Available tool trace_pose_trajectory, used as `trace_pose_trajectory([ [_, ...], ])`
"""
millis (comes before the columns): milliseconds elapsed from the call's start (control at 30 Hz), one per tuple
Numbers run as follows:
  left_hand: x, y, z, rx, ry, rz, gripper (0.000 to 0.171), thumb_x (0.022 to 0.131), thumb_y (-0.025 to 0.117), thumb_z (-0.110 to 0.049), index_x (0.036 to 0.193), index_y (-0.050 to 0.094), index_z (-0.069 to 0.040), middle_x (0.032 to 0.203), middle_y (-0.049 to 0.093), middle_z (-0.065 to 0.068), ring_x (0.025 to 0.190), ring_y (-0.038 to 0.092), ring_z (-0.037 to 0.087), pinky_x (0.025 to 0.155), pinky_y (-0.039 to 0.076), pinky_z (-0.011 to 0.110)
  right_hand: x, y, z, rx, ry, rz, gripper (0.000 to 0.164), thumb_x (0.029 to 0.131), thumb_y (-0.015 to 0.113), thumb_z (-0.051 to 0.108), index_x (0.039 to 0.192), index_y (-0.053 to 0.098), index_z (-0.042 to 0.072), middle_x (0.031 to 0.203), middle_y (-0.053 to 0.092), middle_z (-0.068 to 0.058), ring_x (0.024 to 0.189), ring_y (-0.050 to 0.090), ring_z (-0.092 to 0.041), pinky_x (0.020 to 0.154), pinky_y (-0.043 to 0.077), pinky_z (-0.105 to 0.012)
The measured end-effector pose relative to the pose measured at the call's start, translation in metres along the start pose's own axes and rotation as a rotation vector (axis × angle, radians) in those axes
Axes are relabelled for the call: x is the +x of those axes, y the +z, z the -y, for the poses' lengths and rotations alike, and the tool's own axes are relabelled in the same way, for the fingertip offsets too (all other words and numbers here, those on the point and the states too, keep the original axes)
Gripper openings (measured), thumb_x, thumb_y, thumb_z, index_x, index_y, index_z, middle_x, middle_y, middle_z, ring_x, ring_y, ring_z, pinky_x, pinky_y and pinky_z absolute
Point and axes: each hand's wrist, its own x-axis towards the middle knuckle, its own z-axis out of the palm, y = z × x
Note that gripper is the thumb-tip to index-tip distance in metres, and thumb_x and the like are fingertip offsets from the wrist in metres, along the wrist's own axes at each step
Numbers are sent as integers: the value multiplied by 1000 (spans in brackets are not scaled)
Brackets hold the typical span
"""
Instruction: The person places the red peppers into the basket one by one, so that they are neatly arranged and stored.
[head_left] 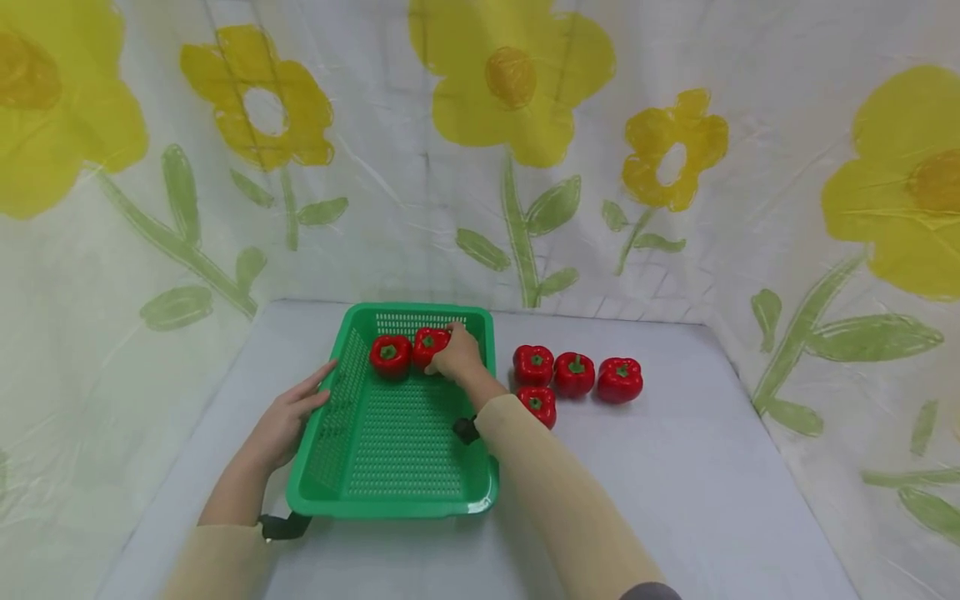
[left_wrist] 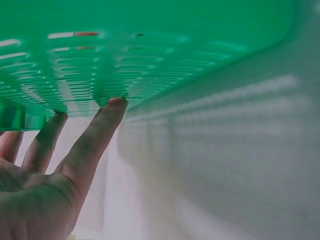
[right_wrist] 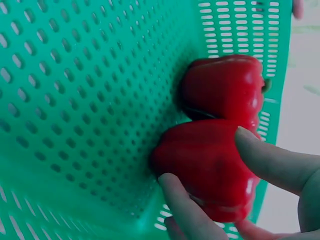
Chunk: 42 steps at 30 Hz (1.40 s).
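A green plastic basket with slotted sides and a perforated floor stands on the table. My right hand reaches in at the far right corner and grips a red bell pepper, thumb on one side and fingers on the other. Right beside it a second red bell pepper sits at the basket's far end. My left hand is at the basket's left side, fingers extended toward the rim. In the left wrist view, straight fingertips rest against the slotted green wall.
To the right of the basket, several red bell peppers are grouped on the white table. One of them lies close to my right forearm. A white curtain with painted yellow flowers hangs behind and around the table.
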Motion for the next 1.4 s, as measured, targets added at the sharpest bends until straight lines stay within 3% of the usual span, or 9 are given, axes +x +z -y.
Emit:
trace_pose_trajectory([
  [167,0,0,-3,3,-7,5,59,110,41,-38,163,19,-27,170,11,12,127,51,9,94,55,30,-8,-8,5,-101,-56,-15,98,73,90,7,154,35,11,149,46,-20,137,44,-33,106,50,-46],
  [333,-1,1,-3,-9,-23,-1,58,110,41,-37,163,18,-28,170,11,12,139,43,25,95,54,29,-21,-20,8,-111,-139,-18,100,74,90,9,156,31,10,148,46,-21,138,44,-34,109,47,-48],
  [533,-1,1,-3,-30,-32,6,59,110,41,-36,163,17,-28,170,9,11,148,26,41,96,53,29,-36,-36,9,-54,-173,-4,99,77,88,13,157,30,11,153,44,-19,140,43,-35,111,45,-52],
  [867,0,-2,-2,-22,-31,-2,59,109,42,-37,163,19,-28,169,13,12,144,34,35,96,53,29,-61,-57,9,113,-245,-60,88,83,84,21,156,34,18,149,49,-11,133,51,-31,99,55,-48],
  [1067,0,-1,0,-32,-15,11,59,110,42,-35,163,18,-26,169,13,12,146,31,35,97,51,26,-71,-69,2,200,-339,-109,82,87,81,24,155,35,22,149,51,-7,136,48,-27,104,52,-49],
  [1233,0,-2,0,-31,-17,10,59,110,42,-35,163,18,-27,169,11,13,147,26,40,97,50,25,-75,-78,-13,285,-459,-185,77,88,80,21,153,38,21,144,55,-7,136,49,-24,105,51,-49],
  [1400,-1,-3,-2,-20,-23,-1,59,109,43,-37,163,20,-29,169,15,11,142,36,31,96,52,28,-77,-87,-40,330,-542,-263,71,88,80,23,149,44,22,141,57,-7,134,50,-22,105,50,-54],
])
